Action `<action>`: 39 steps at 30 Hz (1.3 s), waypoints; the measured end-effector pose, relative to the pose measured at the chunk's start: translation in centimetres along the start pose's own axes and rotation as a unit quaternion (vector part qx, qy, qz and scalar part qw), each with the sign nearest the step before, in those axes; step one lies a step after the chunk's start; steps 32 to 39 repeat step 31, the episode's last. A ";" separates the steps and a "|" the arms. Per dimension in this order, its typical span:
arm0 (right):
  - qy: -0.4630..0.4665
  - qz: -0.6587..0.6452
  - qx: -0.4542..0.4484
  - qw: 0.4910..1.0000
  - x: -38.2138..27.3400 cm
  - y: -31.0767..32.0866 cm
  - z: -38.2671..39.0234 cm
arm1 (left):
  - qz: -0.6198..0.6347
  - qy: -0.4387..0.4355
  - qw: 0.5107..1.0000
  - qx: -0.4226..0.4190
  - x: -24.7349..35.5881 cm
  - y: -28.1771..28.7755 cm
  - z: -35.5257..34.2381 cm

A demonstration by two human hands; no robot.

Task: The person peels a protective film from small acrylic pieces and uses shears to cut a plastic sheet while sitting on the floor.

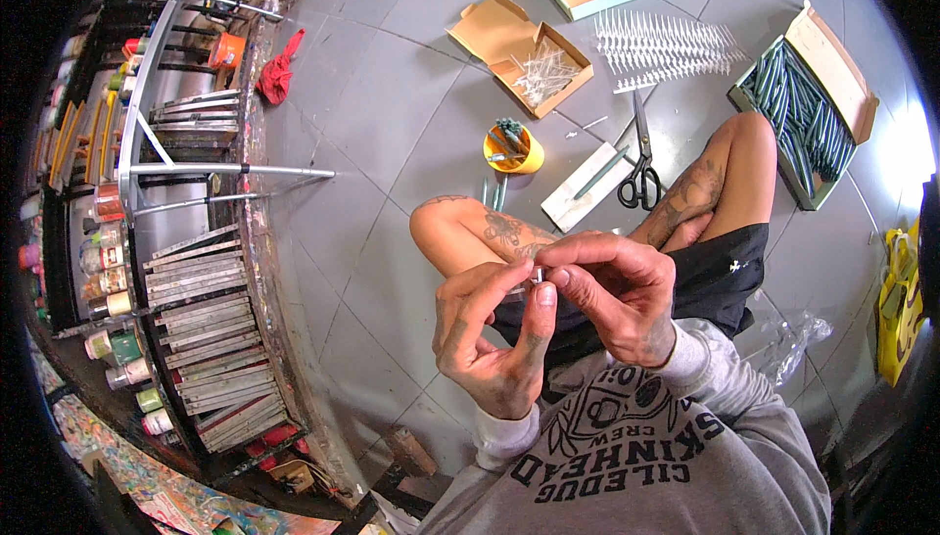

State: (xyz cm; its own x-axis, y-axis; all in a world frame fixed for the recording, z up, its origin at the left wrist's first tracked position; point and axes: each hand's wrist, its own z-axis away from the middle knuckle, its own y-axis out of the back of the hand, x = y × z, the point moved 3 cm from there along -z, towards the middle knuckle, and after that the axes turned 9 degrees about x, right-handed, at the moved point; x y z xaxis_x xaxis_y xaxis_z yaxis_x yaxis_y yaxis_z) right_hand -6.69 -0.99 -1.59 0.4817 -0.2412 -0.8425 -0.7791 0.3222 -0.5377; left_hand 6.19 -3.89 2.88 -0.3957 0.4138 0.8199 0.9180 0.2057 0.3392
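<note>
Pinching small pale piece (537, 279) between both fingertips: left hand (494, 339), right hand (612, 290) curled

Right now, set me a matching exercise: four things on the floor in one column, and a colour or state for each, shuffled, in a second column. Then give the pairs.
Things:
1. scissors
2. small cup
3. crumpled cloth
4. long box on the right

Colour or state:
A. red, lying by the shelves
B. yellow, standing upright with green pieces inside
C. black handles, blades shut, lying flat
D. open, packed with dark green sticks

Pairs: 1-C, 2-B, 3-A, 4-D
</note>
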 end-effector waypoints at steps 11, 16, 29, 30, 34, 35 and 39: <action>0.021 -0.096 0.027 0.995 -0.5 -0.7 0.0 | 0.118 0.109 0.987 -0.033 -0.8 0.4 0.1; 0.040 -0.068 0.004 0.997 -0.7 -0.6 -0.1 | 0.214 0.153 0.964 -0.045 -0.8 0.2 -0.1; -0.021 -0.007 -0.072 0.997 -1.1 0.2 -0.3 | 0.257 0.165 0.950 -0.067 -1.2 0.4 -0.3; -0.026 0.024 -0.083 0.996 -1.2 0.4 -0.4 | 0.262 0.172 0.947 -0.068 -1.2 0.5 -0.3; -0.013 0.045 -0.100 0.994 -1.3 0.5 -0.5 | 0.262 0.172 0.947 -0.068 -1.2 0.5 -0.3; -0.013 0.045 -0.100 0.994 -1.3 0.5 -0.5 | 0.262 0.172 0.947 -0.068 -1.2 0.5 -0.3; -0.013 0.045 -0.100 0.994 -1.3 0.5 -0.5 | 0.262 0.172 0.947 -0.068 -1.2 0.5 -0.3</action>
